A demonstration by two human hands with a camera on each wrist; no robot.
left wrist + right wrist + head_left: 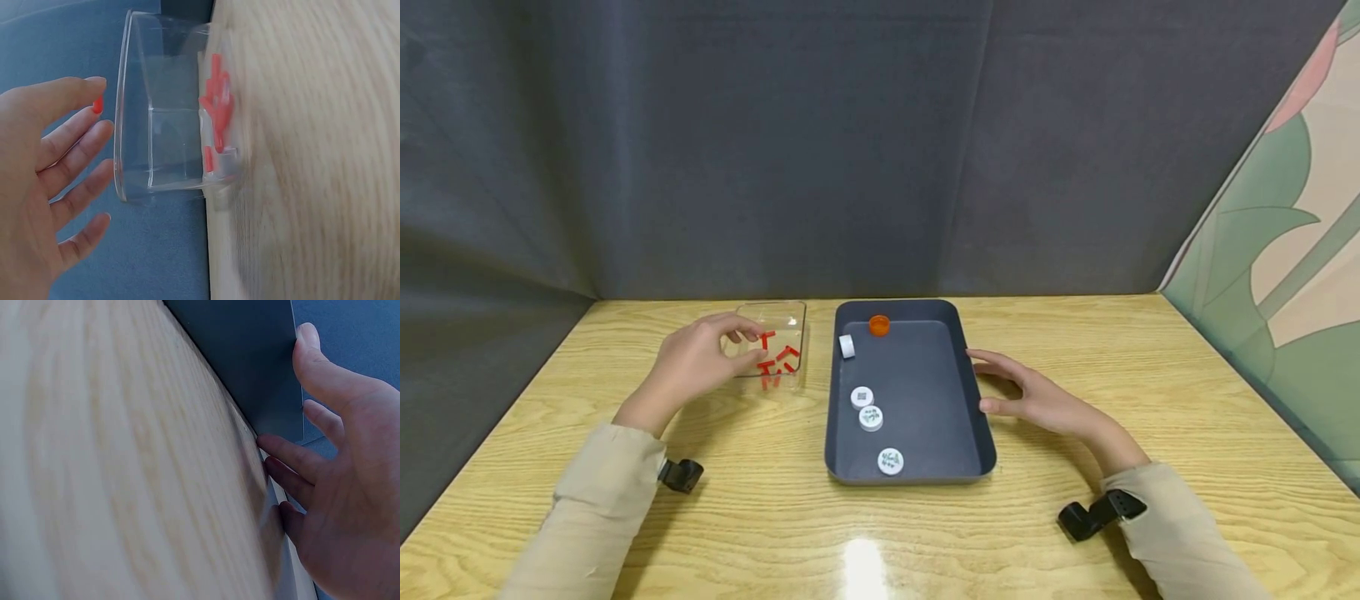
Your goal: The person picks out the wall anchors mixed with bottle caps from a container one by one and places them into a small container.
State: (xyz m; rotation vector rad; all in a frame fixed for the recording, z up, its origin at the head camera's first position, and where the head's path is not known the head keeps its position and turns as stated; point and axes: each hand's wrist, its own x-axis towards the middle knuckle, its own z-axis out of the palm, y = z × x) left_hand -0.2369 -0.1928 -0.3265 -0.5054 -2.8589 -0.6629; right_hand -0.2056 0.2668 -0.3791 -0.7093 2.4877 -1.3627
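Observation:
Between thumb and index finger, my left hand [703, 357] pinches a small red stick-like piece [98, 105]; its other fingers are spread. That hand is over the rim of a clear plastic box [121, 125]. Several more red pieces [219, 109] lie loose on the box's bottom. My right hand [1037, 402] rests against the right side of a dark grey tray [925, 400], thumb and fingertips at its wall and the fingers loosely extended. Inside the tray are an orange cap [879, 325] at the back and several white round caps [871, 418] along the left.
One white cap [847, 347] stands on its side against the tray's left wall, and another [891, 461] lies near the front wall. The wooden table [760, 517] ends at a dark cloth partition [790, 150]. A patterned curtain [1300, 275] hangs at the right.

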